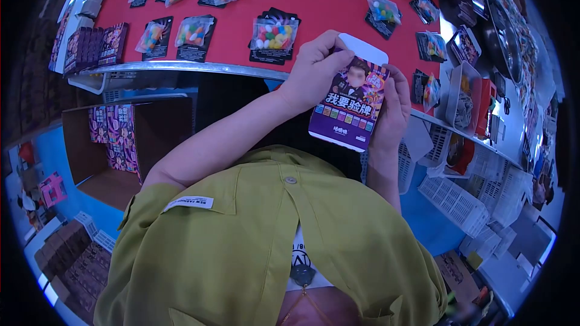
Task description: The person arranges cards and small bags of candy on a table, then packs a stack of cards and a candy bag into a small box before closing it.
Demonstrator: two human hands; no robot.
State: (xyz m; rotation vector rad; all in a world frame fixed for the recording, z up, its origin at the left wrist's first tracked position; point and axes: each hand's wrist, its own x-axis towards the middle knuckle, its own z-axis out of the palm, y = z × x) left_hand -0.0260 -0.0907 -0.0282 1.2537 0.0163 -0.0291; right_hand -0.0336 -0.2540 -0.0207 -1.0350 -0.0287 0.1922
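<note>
A purple printed card box (346, 119) with a white raised flap at its far end is held up in front of my chest, tilted. My left hand (311, 69) pinches its upper left edge, thumb across the front near the flap. Around the right side of the box, my right hand (393, 108) is closed, partly hidden behind it. Just beyond my left hand, a clear bag of colourful candies (273, 34) lies on black cards (270, 55) on the red tabletop (326, 0). The inside of the box does not show.
More candy bags on cards (194, 33) lie along both sides of the table. Purple boxes (112, 44) stand at its left edge. Below left, a cardboard carton (90, 163) holds more. On the right are a white bin (462, 93) and plastic baskets (453, 202).
</note>
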